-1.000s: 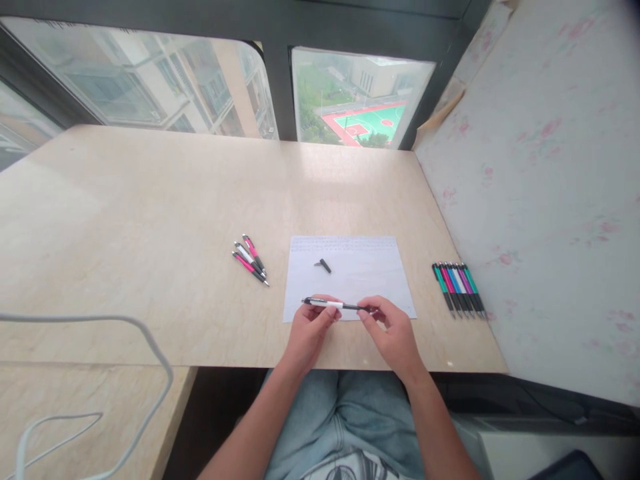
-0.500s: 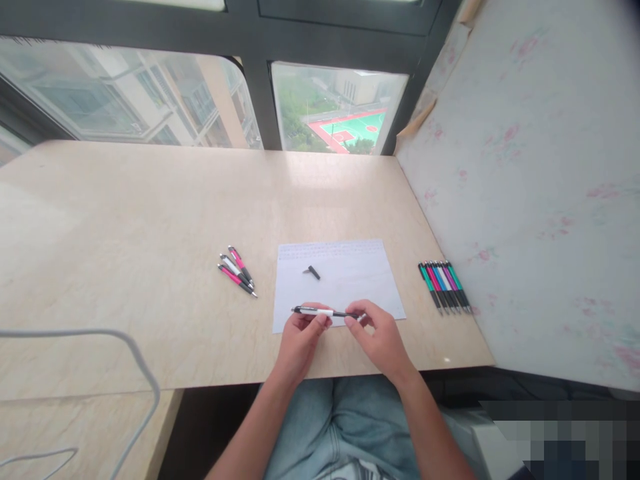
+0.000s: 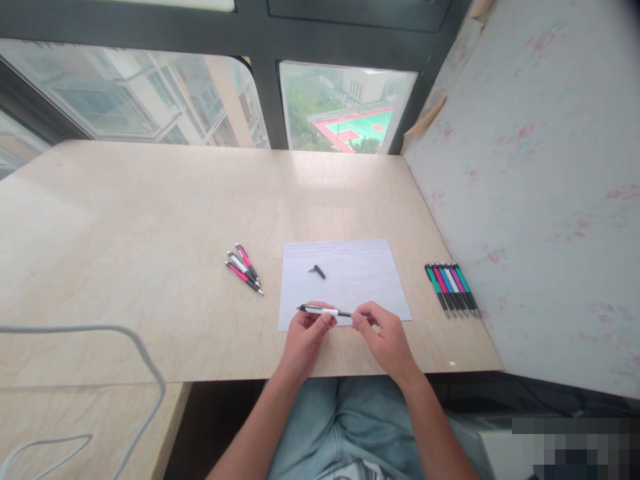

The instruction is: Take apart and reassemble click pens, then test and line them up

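Note:
My left hand (image 3: 306, 340) is closed round the white barrel of a pen (image 3: 320, 310), which lies level above the near edge of a sheet of paper (image 3: 360, 287). A thin dark refill (image 3: 345, 314) sticks out of the barrel's right end. My right hand (image 3: 385, 337) pinches the far end of this refill; its tip is hidden by the fingers. On the paper rest a black pen grip (image 3: 319, 271) and a small pointed metal tip (image 3: 311, 270), close together. Handwritten lines run along the paper's top.
Several pink and white pens (image 3: 243, 269) lie loosely left of the paper. On the right, several coloured pens (image 3: 451, 289) stand in a neat row beside the papered wall (image 3: 545, 200). A grey cable (image 3: 145, 353) loops over the table's (image 3: 150, 220) left front.
The view has shifted slightly, so everything appears a little farther right. Both hands keep their hold on the pen parts; a slightly shorter dark stretch shows between them.

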The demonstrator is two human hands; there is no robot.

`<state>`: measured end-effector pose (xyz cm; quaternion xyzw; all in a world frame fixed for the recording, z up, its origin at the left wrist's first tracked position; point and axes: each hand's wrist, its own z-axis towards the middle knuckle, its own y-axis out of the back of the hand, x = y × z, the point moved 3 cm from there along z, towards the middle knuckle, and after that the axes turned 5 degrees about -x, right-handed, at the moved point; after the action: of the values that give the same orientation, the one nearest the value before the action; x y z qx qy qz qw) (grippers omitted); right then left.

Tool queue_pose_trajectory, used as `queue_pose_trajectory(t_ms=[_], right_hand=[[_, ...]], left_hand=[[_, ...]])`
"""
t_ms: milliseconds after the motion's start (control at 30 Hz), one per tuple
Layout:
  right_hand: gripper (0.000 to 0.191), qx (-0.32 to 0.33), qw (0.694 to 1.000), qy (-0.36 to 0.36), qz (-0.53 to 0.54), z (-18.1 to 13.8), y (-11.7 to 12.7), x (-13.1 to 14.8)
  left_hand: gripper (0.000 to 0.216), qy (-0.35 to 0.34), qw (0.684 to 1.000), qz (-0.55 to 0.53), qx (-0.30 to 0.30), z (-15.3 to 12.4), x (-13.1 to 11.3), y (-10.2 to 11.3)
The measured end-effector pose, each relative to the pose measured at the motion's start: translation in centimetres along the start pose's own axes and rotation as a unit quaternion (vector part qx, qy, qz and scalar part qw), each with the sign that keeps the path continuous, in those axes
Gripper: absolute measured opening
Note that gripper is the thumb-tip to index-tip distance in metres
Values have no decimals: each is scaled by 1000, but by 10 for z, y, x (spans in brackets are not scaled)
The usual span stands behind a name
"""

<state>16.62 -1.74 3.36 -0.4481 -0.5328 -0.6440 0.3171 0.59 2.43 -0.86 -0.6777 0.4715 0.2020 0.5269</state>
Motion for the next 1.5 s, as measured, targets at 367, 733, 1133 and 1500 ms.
queue_pose_trajectory(t_ms=[367, 733, 1133, 1500], right_hand=[[25, -24, 1000, -3, 10, 1, -1, -2], [38, -8, 1000, -21, 14, 4, -5, -4], [16, -61, 983, 62, -161, 69, -25, -19], [9, -62, 942, 98, -314, 90, -67, -5]], left_hand=[[15, -7, 1000, 12, 15, 0, 1, 0], [15, -4, 1000, -15, 0, -1, 0, -1], [17, -1, 997, -72, -21, 1, 2, 2], [16, 4, 998, -68, -20, 1, 3, 3]])
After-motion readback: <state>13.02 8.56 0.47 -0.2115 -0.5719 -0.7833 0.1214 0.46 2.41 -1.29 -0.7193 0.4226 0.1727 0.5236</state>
